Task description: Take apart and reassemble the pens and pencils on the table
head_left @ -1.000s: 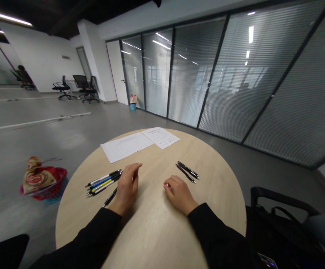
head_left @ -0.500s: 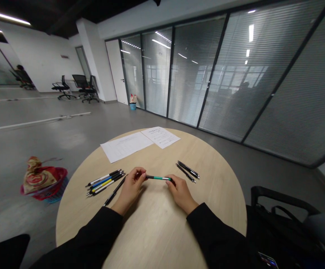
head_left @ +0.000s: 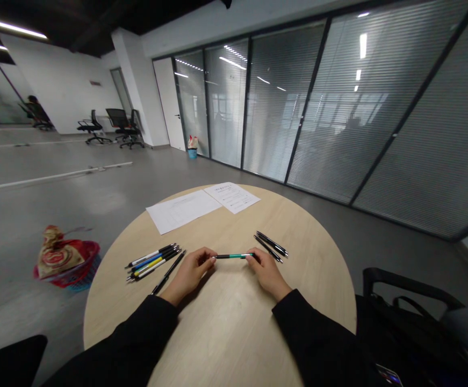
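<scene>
A green and black pen (head_left: 236, 256) lies level between my two hands, just over the table. My left hand (head_left: 191, 271) pinches its black end between thumb and fingertips. At the other end, my right hand (head_left: 266, 272) is closed on the pen's dark tip. To the left of my left hand lies a single black pen (head_left: 168, 273), slanted, partly behind my wrist. Farther left is a row of several pens (head_left: 153, 262) in white, blue, yellow and black. Past my right hand are black pens (head_left: 272, 244) lying side by side.
Two printed sheets (head_left: 185, 210) lie at the far side of the round wooden table (head_left: 221, 333). A basket (head_left: 68, 271) with a paper bag stands on the floor at left. At right is a black chair (head_left: 411, 287) with a bag on it.
My hands have shifted slightly to the right with the pen. The right fingers now cover more of its end, and the left fingers sit nearer its tip.
</scene>
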A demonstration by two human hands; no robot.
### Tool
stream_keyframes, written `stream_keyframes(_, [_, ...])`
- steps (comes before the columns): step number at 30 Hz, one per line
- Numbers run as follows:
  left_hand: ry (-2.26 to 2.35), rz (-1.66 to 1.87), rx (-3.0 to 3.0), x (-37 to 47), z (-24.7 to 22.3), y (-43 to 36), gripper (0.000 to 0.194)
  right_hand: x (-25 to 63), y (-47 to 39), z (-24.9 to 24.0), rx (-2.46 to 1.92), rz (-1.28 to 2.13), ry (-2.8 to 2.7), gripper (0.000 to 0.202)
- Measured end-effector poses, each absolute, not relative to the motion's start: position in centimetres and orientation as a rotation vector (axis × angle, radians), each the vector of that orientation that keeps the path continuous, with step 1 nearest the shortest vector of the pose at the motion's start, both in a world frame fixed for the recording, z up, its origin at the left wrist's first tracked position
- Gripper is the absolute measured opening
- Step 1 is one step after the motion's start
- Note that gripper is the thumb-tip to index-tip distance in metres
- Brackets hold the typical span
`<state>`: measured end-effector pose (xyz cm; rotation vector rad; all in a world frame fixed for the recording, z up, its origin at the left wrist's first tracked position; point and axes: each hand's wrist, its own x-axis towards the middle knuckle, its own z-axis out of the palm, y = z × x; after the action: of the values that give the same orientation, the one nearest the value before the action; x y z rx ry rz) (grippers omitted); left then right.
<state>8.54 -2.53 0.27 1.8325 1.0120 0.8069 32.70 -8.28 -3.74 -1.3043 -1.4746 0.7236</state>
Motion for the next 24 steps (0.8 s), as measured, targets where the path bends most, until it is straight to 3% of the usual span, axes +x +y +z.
stream_keyframes(15, [1.029, 0.713, 1.797, 8.7, 1.5, -3.5, 0.033, 33.0, -8.1, -4.1, -1.326, 0.703, -1.484, 0.022])
stream_keyframes(24, [0.997, 0.793, 1.645, 8.9, 0.6, -3.1, 0.036, 33.1, -7.3, -5.3, -1.191, 0.929, -1.211, 0.029])
